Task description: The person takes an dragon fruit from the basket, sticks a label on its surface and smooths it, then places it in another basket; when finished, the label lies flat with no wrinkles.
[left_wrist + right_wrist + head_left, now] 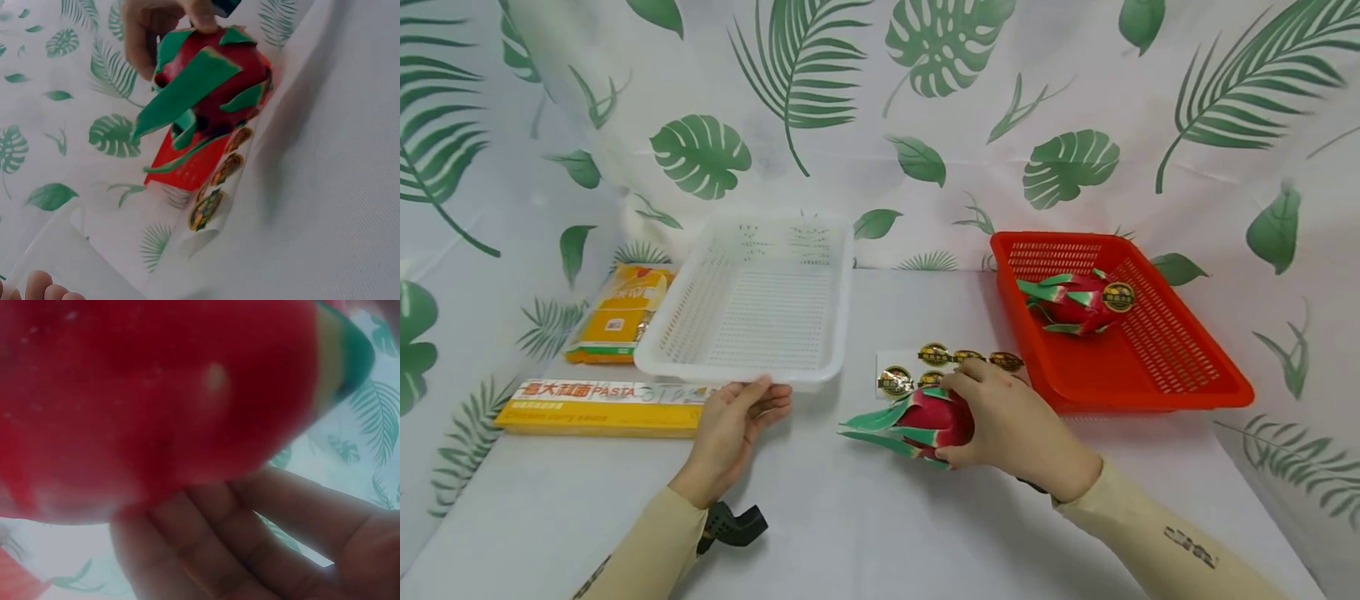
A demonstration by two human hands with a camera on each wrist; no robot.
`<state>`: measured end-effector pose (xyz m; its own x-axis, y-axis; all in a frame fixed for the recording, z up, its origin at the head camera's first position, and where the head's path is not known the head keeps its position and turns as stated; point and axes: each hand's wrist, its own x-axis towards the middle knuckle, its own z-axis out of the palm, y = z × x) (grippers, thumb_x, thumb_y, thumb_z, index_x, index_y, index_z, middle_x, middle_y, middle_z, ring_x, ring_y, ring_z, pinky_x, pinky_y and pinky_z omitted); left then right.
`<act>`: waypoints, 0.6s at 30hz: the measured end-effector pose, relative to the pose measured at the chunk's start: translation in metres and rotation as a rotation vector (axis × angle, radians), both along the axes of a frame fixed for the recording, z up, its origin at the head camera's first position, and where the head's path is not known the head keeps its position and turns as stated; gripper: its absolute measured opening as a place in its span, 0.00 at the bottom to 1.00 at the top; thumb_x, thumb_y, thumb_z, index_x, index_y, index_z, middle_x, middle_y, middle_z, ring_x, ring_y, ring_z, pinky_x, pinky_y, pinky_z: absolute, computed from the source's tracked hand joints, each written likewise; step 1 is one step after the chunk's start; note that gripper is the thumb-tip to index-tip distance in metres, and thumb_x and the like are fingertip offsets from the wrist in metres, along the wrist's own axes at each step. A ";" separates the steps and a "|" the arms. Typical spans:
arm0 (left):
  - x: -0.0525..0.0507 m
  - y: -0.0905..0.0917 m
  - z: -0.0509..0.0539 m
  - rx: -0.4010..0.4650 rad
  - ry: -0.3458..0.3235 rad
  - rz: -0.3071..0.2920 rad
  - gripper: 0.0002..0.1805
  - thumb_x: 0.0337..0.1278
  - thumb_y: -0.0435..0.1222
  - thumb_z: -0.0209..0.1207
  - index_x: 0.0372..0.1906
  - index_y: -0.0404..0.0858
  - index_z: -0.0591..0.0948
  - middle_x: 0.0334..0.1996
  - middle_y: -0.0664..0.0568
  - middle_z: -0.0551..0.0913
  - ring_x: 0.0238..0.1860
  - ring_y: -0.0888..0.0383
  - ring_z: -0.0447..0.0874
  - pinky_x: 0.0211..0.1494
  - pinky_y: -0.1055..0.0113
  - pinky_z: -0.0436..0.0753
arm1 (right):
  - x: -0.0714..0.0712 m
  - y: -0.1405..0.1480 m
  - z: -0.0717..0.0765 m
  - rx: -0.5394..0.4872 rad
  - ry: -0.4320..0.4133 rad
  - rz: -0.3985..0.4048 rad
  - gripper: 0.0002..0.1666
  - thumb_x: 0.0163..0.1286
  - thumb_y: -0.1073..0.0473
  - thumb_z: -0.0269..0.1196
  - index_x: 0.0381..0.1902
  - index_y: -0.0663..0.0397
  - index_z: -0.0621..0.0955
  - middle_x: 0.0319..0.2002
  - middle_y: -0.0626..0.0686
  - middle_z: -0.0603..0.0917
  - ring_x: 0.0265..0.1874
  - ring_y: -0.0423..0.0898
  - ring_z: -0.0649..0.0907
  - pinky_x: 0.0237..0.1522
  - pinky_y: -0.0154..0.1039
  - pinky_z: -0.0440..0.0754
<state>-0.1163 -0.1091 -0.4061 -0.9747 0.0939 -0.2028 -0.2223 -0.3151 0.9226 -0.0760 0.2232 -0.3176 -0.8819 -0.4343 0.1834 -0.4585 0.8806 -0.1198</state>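
Note:
In the head view my right hand [1011,421] grips a red dragon fruit [943,421] with green scales, held over the middle of the table. Its scaly tips point left. The right wrist view shows my fingers [212,537] pressed against the dragon fruit's smooth red skin [156,412]. Just behind it lies a white sheet of round black-and-gold stickers [897,381], partly covered by the fruit and hand. My left hand [737,429] is at the white basket's front rim [805,377], thumb at its top and fingers curled below.
On the right stands a red basket [1157,358] with another dragon fruit [1075,304] inside, bearing a round sticker [1118,297]. Left of the white basket lies a yellow packet [621,312]. A long pasta box [602,417] lies in front of it.

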 end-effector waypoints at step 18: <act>0.003 0.006 0.003 0.017 0.019 0.017 0.10 0.81 0.38 0.51 0.48 0.35 0.78 0.36 0.57 0.91 0.42 0.60 0.90 0.54 0.68 0.89 | 0.047 0.013 -0.016 0.039 -0.079 -0.031 0.39 0.38 0.40 0.86 0.47 0.52 0.86 0.40 0.46 0.81 0.40 0.40 0.79 0.40 0.37 0.87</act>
